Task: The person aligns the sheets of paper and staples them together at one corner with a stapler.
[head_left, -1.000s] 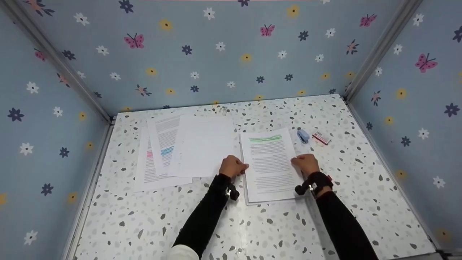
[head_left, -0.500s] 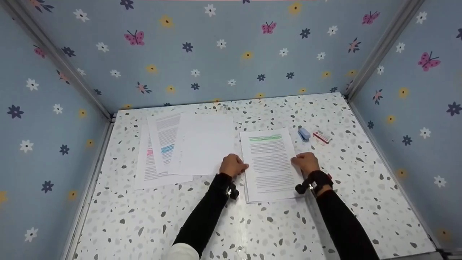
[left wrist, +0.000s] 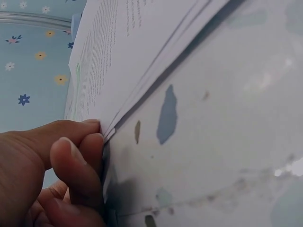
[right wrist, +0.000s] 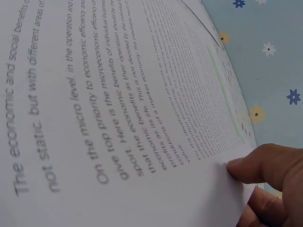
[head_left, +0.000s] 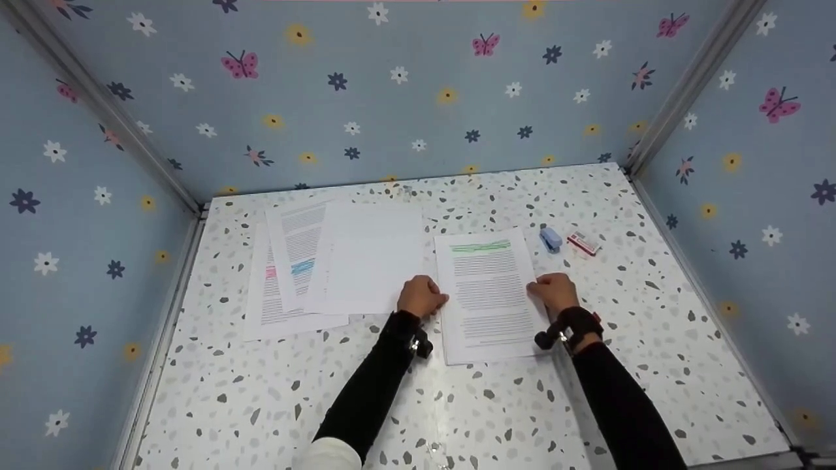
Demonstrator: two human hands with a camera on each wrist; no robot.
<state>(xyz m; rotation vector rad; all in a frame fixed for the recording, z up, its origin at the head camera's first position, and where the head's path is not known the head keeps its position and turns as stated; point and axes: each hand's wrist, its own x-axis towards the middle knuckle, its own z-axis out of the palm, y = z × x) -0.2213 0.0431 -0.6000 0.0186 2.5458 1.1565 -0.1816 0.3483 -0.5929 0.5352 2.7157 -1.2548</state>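
A stack of printed sheets (head_left: 491, 300) lies in front of me, green highlighter strokes across the top lines of its upper page. My left hand (head_left: 422, 297) pinches the stack's left edge between thumb and curled fingers; in the left wrist view the thumb (left wrist: 80, 126) lies on top and several sheet edges show slightly fanned. On the opposite side my right hand (head_left: 554, 293) pinches the right edge, its thumb (right wrist: 248, 166) pressing on the page margin and the other fingers tucked under the paper.
To the left, a blank-looking white sheet (head_left: 372, 254) overlaps a page with blue highlighting (head_left: 302, 238) and one with pink highlighting (head_left: 277, 320). A small blue stapler (head_left: 550, 240) and a red-and-white staple box (head_left: 584, 243) sit beyond my right hand. Flowered walls (head_left: 418, 85) enclose the speckled table (head_left: 261, 405).
Both hands keep their grip on the stack's sides. Sheet edges that stuck out at the stack's lower left now line up more closely. The head view has tilted slightly.
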